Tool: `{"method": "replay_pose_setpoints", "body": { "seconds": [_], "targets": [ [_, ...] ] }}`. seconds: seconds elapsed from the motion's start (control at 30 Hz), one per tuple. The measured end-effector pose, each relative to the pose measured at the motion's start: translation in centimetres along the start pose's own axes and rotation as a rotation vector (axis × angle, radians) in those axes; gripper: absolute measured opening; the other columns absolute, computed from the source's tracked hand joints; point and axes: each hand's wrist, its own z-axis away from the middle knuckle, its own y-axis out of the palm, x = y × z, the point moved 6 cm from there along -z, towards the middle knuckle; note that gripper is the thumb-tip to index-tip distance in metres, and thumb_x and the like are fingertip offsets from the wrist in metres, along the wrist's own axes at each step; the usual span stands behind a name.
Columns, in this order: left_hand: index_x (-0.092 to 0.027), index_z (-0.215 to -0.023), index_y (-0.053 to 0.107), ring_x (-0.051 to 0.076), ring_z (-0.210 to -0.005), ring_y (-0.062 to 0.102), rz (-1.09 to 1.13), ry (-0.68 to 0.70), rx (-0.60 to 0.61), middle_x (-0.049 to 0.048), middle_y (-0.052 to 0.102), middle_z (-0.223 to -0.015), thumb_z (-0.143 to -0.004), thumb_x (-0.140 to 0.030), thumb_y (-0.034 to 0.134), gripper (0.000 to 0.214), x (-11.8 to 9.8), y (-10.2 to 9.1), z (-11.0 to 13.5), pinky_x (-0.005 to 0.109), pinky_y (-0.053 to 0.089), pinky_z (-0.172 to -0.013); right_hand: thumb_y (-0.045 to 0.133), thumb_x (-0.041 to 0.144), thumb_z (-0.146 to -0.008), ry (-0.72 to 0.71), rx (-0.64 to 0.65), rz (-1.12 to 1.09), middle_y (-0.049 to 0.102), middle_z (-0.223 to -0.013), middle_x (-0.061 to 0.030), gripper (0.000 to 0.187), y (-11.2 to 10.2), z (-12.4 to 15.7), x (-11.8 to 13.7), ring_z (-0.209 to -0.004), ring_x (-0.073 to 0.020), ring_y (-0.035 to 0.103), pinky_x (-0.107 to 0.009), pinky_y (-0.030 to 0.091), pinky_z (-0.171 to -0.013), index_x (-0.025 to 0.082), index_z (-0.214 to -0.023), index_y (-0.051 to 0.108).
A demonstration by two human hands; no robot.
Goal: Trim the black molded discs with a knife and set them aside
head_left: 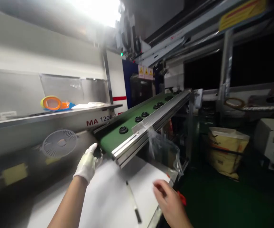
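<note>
Green conveyor [111, 139] slopes over the bench [155, 218]; gloved left hand [86, 164] curls around a black part [97, 152], right hand [169, 200] half-open, empty.

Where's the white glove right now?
In the head view, the white glove is left of the middle, worn on the person's left hand, beside the lower end of the green conveyor belt.

The machine [116, 76] reads "MA 120…", bearing 3 warning triangles [146, 71].
</note>
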Motion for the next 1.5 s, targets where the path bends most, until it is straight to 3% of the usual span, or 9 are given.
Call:
{"method": "replay_pose_setpoints", "body": {
  "seconds": [0.07,0.2,0.4,0.57,0.7,0.8,0.97,1.23,1.5],
  "targets": [
    [-0.015,-0.106,0.053,0.020,-0.084,0.062,0.148,-0.114,0.027,0.0133,0.063,-0.104,-0.086,-0.054,0.032,0.049,2.5,-2.9,5.3,0.034,0.050,-0.070,0.039,0.042,-0.088,-0.197,0.382,0.329,0.067,-0.095,-0.0051,0.029,4.9,-0.8,4.7,-0.085,-0.0212,0.063,-0.029,0.046,-0.073,0.024,-0.097,0.060],
    [-0.019,-0.121,0.048,0.017,-0.068,0.058,0.769,-0.484,0.058,0.0143,0.063,-0.102,-0.082,-0.036,0.054,0.043,6.4,-7.1,17.4,0.028,0.045,-0.054,0.058,0.038,-0.078,-0.194,0.624,0.405,0.066,-0.087,-0.0147,0.030,11.0,-2.1,6.8,-0.075,-0.0296,0.063,-0.035,0.042,-0.068,0.013,-0.095,0.063],
    [-0.017,-0.126,0.048,0.022,-0.076,0.060,1.201,-0.759,-0.214,0.0139,0.060,-0.100,-0.083,-0.027,0.056,0.045,8.8,-10.2,26.8,0.027,0.047,-0.052,0.048,0.025,-0.082,-0.205,0.840,0.306,0.064,-0.090,-0.0115,0.030,12.9,-2.4,6.6,-0.082,-0.0251,0.060,-0.030,0.040,-0.068,0.015,-0.110,0.055],
    [-0.011,-0.109,0.059,0.030,-0.098,0.059,1.333,-0.751,-0.458,0.0145,0.061,-0.105,-0.077,-0.009,0.053,0.032,10.3,-11.3,27.8,0.046,0.052,-0.077,0.032,0.023,-0.091,-0.186,0.964,-0.127,0.061,-0.089,-0.0012,0.022,9.9,3.4,12.0,-0.083,-0.0168,0.058,-0.026,0.043,-0.071,0.022,-0.100,0.052],
    [-0.011,-0.094,0.064,0.024,-0.081,0.062,1.321,-0.705,-0.464,0.0111,0.063,-0.092,-0.080,-0.016,0.057,0.017,10.5,-10.6,27.2,0.034,0.053,-0.059,0.038,0.027,-0.095,-0.264,1.004,-0.268,0.060,-0.095,0.0017,0.021,8.8,9.3,16.4,-0.083,-0.0141,0.056,-0.024,0.041,-0.073,0.028,-0.110,0.052],
    [-0.012,-0.094,0.065,0.021,-0.081,0.062,1.287,-0.701,-0.509,0.0084,0.065,-0.091,-0.080,-0.014,0.059,0.015,10.8,-10.1,27.0,0.033,0.055,-0.064,0.042,0.033,-0.096,-0.334,1.002,-0.185,0.059,-0.081,0.0035,0.018,9.9,11.6,17.4,-0.073,-0.0124,0.054,-0.023,0.037,-0.065,0.025,-0.089,0.056],
    [-0.013,-0.086,0.065,0.019,-0.077,0.062,1.258,-0.595,-0.508,0.0051,0.064,-0.079,-0.076,-0.010,0.057,0.013,10.6,-9.9,27.0,0.038,0.054,-0.074,0.040,0.020,-0.096,-0.443,0.956,-0.061,0.056,-0.073,0.0042,0.020,11.4,12.7,17.7,-0.069,-0.0115,0.051,-0.023,0.035,-0.063,0.022,-0.079,0.051],
    [-0.018,-0.101,0.064,0.018,-0.080,0.062,1.150,-0.374,-0.394,0.0026,0.062,-0.081,-0.079,-0.011,0.058,0.024,10.1,-10.2,26.5,0.036,0.054,-0.076,0.030,0.044,-0.099,-0.475,0.854,0.147,0.057,-0.076,0.0015,0.030,12.5,13.1,17.3,-0.069,-0.0146,0.053,-0.025,0.032,-0.060,0.028,-0.095,0.055],
    [-0.015,-0.091,0.064,0.014,-0.072,0.060,1.277,-0.422,-0.476,0.0003,0.060,-0.074,-0.080,-0.014,0.059,0.013,8.9,-9.7,25.8,0.034,0.054,-0.076,0.032,0.039,-0.099,-0.398,0.782,0.102,0.059,-0.077,0.0013,0.029,12.2,13.8,16.9,-0.070,-0.0142,0.054,-0.026,0.033,-0.061,0.026,-0.091,0.057]
  ]
}}
